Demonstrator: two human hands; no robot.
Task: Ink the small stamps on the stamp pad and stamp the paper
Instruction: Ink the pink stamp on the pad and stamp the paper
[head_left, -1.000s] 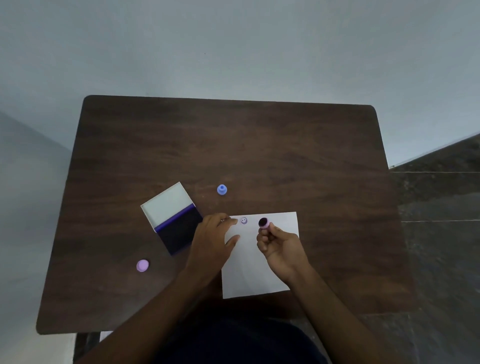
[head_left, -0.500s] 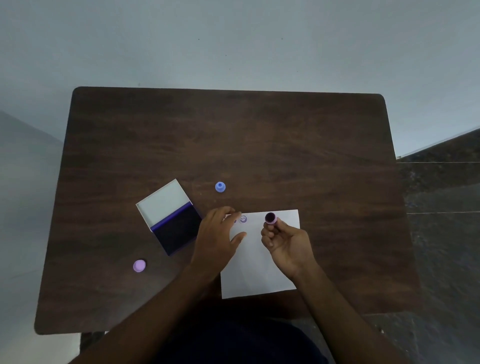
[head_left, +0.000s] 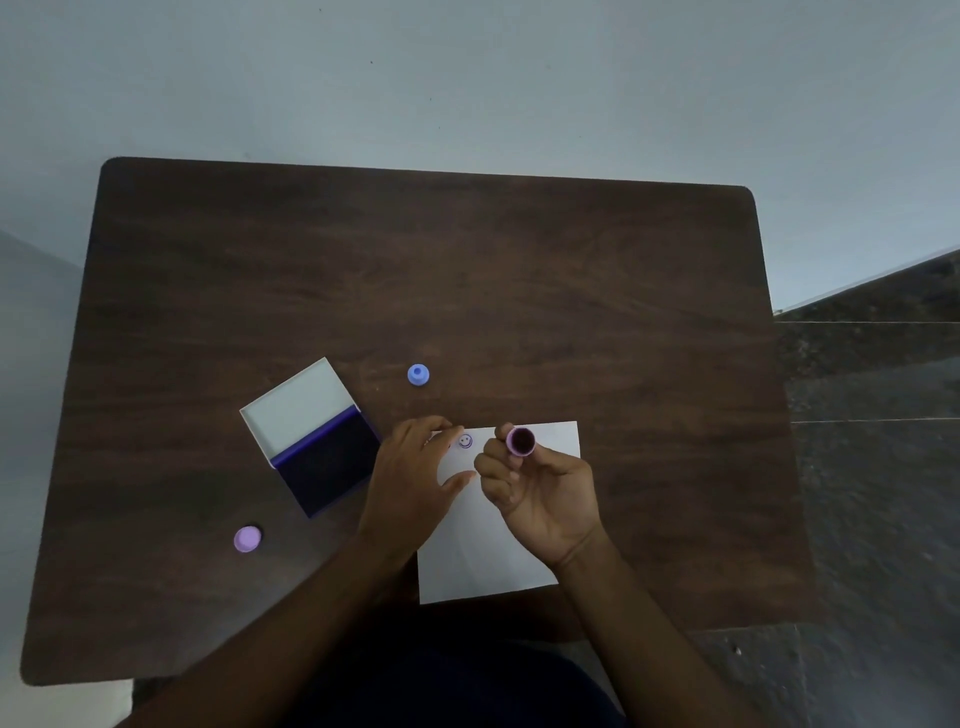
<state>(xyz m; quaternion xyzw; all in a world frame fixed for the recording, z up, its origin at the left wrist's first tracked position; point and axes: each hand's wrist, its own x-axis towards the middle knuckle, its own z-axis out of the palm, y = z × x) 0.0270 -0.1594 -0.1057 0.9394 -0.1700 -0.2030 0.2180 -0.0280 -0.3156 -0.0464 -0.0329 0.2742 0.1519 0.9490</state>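
A white sheet of paper (head_left: 483, 551) lies at the near edge of the table, with one small smiley print (head_left: 465, 441) near its top left corner. My right hand (head_left: 540, 493) holds a small pink stamp (head_left: 521, 441) above the paper, its dark inked face turned up toward me. My left hand (head_left: 410, 478) rests flat on the paper's left edge, fingers apart. The open stamp pad (head_left: 327, 462), dark ink with a white lid folded back, sits just left of that hand. A blue stamp (head_left: 418, 374) stands behind the paper.
A pink cap or stamp (head_left: 247, 539) lies at the near left of the dark wooden table (head_left: 519, 270). A pale wall is behind the table and a dark tiled floor (head_left: 872, 467) lies to the right.
My right hand has lifted slightly and turned the pink stamp so its inked face points more toward me. My left hand stays on the paper's edge.
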